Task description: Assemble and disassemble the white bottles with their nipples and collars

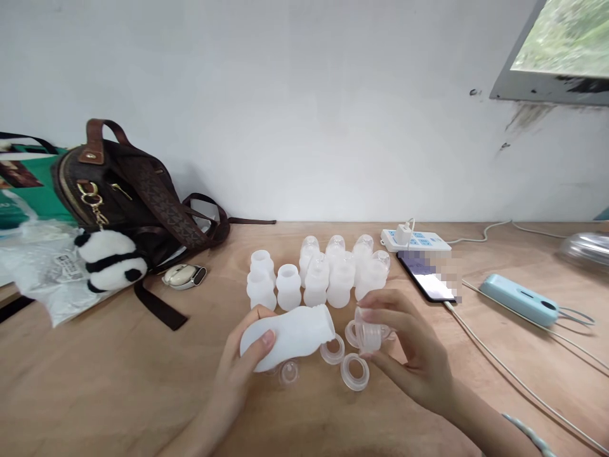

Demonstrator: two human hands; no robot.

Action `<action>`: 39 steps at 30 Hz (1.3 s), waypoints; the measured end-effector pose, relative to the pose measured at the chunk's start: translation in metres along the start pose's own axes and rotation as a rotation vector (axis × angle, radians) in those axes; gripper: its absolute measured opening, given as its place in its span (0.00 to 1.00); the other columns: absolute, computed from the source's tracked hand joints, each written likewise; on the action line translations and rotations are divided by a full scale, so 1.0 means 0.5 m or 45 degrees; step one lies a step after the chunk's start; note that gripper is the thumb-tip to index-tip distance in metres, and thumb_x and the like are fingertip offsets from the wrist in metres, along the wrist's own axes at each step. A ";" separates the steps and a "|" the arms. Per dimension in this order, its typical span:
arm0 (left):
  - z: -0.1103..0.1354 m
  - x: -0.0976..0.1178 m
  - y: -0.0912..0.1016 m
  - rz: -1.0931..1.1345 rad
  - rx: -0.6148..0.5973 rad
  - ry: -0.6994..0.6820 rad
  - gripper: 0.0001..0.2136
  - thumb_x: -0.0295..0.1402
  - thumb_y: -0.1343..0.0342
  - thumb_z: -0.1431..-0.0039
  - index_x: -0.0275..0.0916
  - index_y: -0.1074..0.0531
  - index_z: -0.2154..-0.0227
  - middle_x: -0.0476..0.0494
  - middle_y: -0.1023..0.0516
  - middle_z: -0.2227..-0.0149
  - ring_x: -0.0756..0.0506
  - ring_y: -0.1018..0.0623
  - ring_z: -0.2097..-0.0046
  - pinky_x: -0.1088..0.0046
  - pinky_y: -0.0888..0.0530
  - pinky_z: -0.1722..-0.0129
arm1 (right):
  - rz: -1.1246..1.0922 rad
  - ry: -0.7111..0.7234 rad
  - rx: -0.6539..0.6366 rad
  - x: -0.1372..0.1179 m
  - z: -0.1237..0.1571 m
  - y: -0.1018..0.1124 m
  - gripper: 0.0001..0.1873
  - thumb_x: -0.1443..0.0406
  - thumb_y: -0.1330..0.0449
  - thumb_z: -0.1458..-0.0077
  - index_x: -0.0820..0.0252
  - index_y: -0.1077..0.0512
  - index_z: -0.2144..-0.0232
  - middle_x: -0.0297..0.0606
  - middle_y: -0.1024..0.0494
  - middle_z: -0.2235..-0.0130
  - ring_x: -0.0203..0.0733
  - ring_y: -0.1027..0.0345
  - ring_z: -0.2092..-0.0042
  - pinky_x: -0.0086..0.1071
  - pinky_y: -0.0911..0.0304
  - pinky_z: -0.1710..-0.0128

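Observation:
My left hand (238, 363) grips a milky white baby bottle (288, 339), tilted nearly on its side with its open threaded neck to the right. Facing that neck, my right hand (419, 358) pinches a translucent screw collar (368, 333) between thumb and fingers. The collar and the bottle are apart. Below the hands lie loose clear rings, one ring (354, 384) at the front and another ring (333, 360) near the bottle neck. A clear dome-shaped piece (288, 373) rests under the bottle, partly hidden. Behind stand open bottles (288, 292) and several bottles with clear domed caps (316, 285).
On the left are a dark backpack (157, 190) with a panda plush (111, 260), a plastic bag (42, 273) and a cream computer mouse (178, 276). To the right lie a phone (423, 273), a power strip (428, 241), a blue power bank (521, 298) and cables.

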State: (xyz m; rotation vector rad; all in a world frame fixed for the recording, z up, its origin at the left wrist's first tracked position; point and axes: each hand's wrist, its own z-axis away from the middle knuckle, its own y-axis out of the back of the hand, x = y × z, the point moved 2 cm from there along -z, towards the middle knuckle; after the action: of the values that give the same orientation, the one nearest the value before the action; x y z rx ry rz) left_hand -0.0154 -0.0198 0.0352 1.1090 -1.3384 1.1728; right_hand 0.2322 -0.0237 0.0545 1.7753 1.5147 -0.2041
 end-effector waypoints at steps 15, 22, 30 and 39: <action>0.006 0.012 -0.004 -0.493 0.162 -0.419 0.19 0.45 0.40 0.43 0.43 0.30 0.51 0.40 0.25 0.51 0.38 0.29 0.52 0.62 0.33 0.53 | -0.071 -0.418 -0.364 -0.020 -0.040 0.004 0.18 0.58 0.35 0.44 0.52 0.33 0.53 0.38 0.26 0.60 0.44 0.30 0.58 0.37 0.31 0.59; 0.015 0.016 0.005 -0.389 0.338 -0.526 0.12 0.42 0.51 0.31 0.45 0.32 0.51 0.44 0.28 0.51 0.40 0.32 0.46 0.65 0.37 0.50 | 0.434 -0.460 -0.595 -0.043 -0.094 -0.018 0.16 0.64 0.35 0.47 0.58 0.31 0.56 0.39 0.26 0.60 0.42 0.31 0.65 0.34 0.34 0.66; 0.019 0.018 0.014 -0.388 0.415 -0.556 0.10 0.39 0.52 0.30 0.46 0.31 0.52 0.48 0.26 0.51 0.43 0.30 0.47 0.69 0.36 0.52 | 0.818 -0.357 -0.783 -0.044 -0.155 -0.124 0.12 0.61 0.39 0.44 0.64 0.30 0.60 0.44 0.25 0.61 0.46 0.28 0.65 0.34 0.39 0.69; 0.016 0.021 0.012 -0.433 0.414 -0.625 0.09 0.37 0.52 0.31 0.45 0.30 0.52 0.48 0.26 0.52 0.44 0.30 0.48 0.70 0.36 0.51 | 0.910 -0.409 -0.707 -0.020 -0.184 -0.163 0.13 0.63 0.39 0.40 0.65 0.31 0.56 0.47 0.24 0.58 0.52 0.24 0.61 0.37 0.35 0.69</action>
State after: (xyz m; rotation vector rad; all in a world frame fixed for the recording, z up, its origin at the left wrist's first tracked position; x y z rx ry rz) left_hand -0.0232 -0.0273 0.0450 1.8709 -1.2671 0.9127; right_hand 0.1241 0.0263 0.0867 1.6073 0.5666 0.2584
